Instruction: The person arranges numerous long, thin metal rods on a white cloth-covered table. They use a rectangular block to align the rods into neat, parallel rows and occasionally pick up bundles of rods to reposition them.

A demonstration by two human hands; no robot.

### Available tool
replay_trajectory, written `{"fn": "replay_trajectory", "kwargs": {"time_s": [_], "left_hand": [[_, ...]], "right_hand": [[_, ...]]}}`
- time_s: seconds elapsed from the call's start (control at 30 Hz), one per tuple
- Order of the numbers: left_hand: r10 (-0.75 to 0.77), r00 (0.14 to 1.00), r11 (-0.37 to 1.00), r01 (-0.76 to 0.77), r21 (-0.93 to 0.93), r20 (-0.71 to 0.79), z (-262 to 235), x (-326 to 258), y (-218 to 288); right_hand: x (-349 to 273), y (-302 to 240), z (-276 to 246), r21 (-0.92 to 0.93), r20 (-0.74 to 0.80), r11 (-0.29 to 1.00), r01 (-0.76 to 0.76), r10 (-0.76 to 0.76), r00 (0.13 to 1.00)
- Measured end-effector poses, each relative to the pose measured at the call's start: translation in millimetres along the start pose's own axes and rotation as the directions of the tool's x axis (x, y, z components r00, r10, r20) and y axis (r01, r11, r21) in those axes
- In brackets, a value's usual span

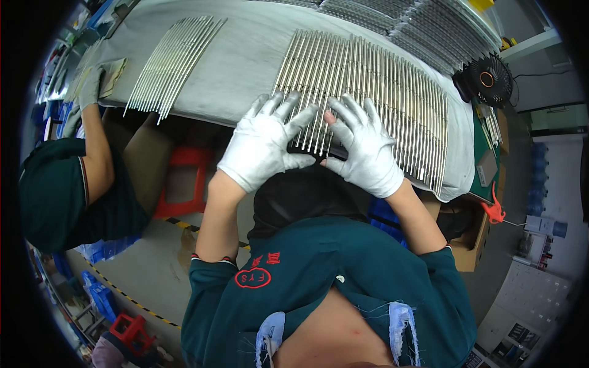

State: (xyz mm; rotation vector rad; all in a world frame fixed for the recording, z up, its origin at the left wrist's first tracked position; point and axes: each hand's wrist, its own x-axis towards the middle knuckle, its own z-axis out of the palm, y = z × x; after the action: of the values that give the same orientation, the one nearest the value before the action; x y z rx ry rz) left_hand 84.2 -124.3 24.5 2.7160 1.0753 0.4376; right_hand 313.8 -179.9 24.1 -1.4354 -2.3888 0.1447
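Observation:
Many slim, shiny metal rods (pixel 402 104) lie side by side in a wide row on the cloth-covered table (pixel 239 61). My left hand (pixel 254 147), in a white glove, rests with spread fingers at the row's near left end, fingertips on or just over the rods. My right hand (pixel 368 150), gloved the same way, lies spread over the middle of the row near the table's front edge. One fingertip and the thumb tip show bare through that glove. Neither hand grips a rod. The near ends of some rods are hidden under the hands.
A smaller batch of rods (pixel 175 61) lies farther left. Beyond it a co-worker's gloved hand (pixel 91 89) is at the table. Stacked grey trays (pixel 429 27) line the back. A black fan (pixel 485 80) and red air gun (pixel 492 208) are at right; a red stool (pixel 184 178) stands left.

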Motion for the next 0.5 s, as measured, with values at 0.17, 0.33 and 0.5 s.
{"fn": "replay_trajectory", "kwargs": {"time_s": [0.17,0.33,0.5], "left_hand": [[-0.247,0.967,0.714,0.134,-0.687,-0.069,1,5,-36],[-0.429,0.898,0.286,0.036,-0.958,-0.094,18,34,-50],[-0.423,0.902,0.027,-0.081,-0.996,-0.085,34,51,-54]], "right_hand": [[7,1,6,-0.04,-0.052,0.999,0.001,-0.004,0.999],[9,-1,10,0.013,-0.066,1.0,0.022,-0.021,0.998],[25,-14,14,-0.03,-0.004,0.999,0.038,-0.039,0.999]]}}
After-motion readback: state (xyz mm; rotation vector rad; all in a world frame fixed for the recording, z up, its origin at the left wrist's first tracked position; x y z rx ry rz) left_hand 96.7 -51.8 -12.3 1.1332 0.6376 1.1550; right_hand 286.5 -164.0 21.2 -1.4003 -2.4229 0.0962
